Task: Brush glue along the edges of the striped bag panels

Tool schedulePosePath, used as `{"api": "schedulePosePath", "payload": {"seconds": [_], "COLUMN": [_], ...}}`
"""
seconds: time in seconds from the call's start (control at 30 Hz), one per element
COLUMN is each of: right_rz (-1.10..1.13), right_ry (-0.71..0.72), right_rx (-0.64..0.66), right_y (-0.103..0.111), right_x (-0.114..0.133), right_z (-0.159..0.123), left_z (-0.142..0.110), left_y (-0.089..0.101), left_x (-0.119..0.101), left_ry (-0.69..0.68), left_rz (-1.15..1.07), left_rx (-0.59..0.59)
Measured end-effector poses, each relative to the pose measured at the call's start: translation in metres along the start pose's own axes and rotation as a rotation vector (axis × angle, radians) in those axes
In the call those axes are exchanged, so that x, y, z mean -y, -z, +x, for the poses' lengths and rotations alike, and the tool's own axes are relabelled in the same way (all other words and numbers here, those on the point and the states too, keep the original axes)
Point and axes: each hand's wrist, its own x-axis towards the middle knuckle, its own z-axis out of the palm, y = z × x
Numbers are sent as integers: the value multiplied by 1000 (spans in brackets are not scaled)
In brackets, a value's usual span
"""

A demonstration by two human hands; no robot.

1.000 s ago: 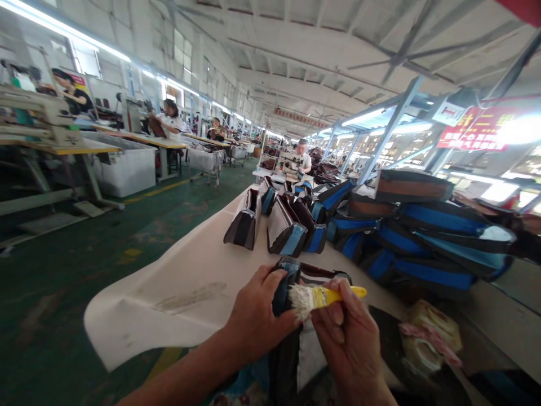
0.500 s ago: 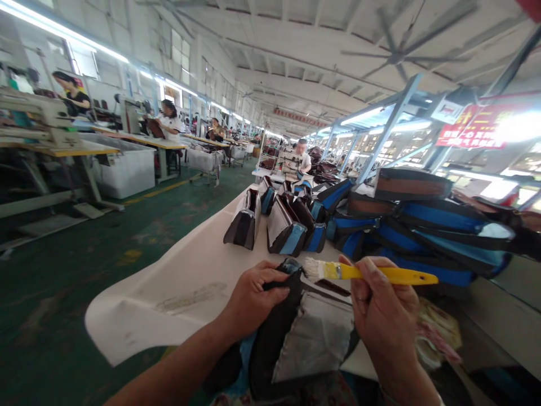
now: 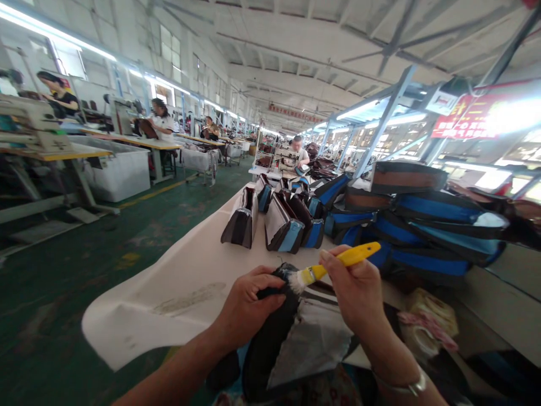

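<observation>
My left hand [image 3: 253, 296] pinches the dark edge of a bag piece [image 3: 310, 344], which is black with a pale grey panel and lies in front of me. In my right hand [image 3: 357, 285] is a yellow-handled paintbrush [image 3: 353, 256], gripped near its ferrule. Its white bristles touch the black edge just beside my left fingertips, and the handle slants up to the right. The lower part of the bag piece is partly covered by my right forearm.
On the pale sheet [image 3: 186, 265] stand several half-made bag pieces [image 3: 283, 225]. A heap of blue and black pieces [image 3: 431, 225] rises on the right, near a grimy pale container [image 3: 431, 316]. Co-workers sit at sewing machines [image 3: 38, 127] beyond the green floor.
The brush has moved left and down onto the edge by my left fingers. Its handle has tilted from nearly level to upward right. My left hand keeps its hold.
</observation>
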Motion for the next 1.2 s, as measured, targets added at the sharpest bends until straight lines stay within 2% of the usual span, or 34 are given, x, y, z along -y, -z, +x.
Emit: {"api": "schedulePosePath", "payload": {"seconds": [0.1, 0.17, 0.27, 0.4, 0.47, 0.57, 0.7, 0.83, 0.93, 1.0, 1.13, 1.2], "right_rz": [-221, -202, -59, -190, -276, -303, -229, -141, -84, -66, -19, -7], "right_ry": [74, 92, 73, 104, 152, 216, 348, 511, 478, 435, 233, 115], "right_rx": [-19, -74, -114, 54, 43, -56, -94, -64, -54, -93, -380, -432], "right_y": [-3, 0, 4, -5, -13, -24, -34, -35, -27, -17, 7, 19], "right_x": [-2, -2, 2, 6, 5, 4, 8, 11, 6, 2, -4, -8], "right_z": [7, 9, 4, -6, -7, -9, -24, -45, -61, -72, -91, -94], "left_z": [-3, -5, -6, -4, -4, -4, -2, 1, -3, -12, -34, -40], "left_y": [1, 2, 2, 2, 3, 6, 14, 20, 20, 19, 19, 24], "left_x": [0, -1, 0, 5, 11, 22, 38, 45, 45, 45, 47, 50], "left_ry": [-7, 8, 42, 28, 28, 64, 146, 188, 146, 170, 272, 299], "left_rz": [11, 15, 33, 37, 46, 65, 32, 33, 207, 335, 341, 289], "left_rx": [15, 4, -23, -29, -36, -57, -122, -118, -155, -202, -285, -268]}}
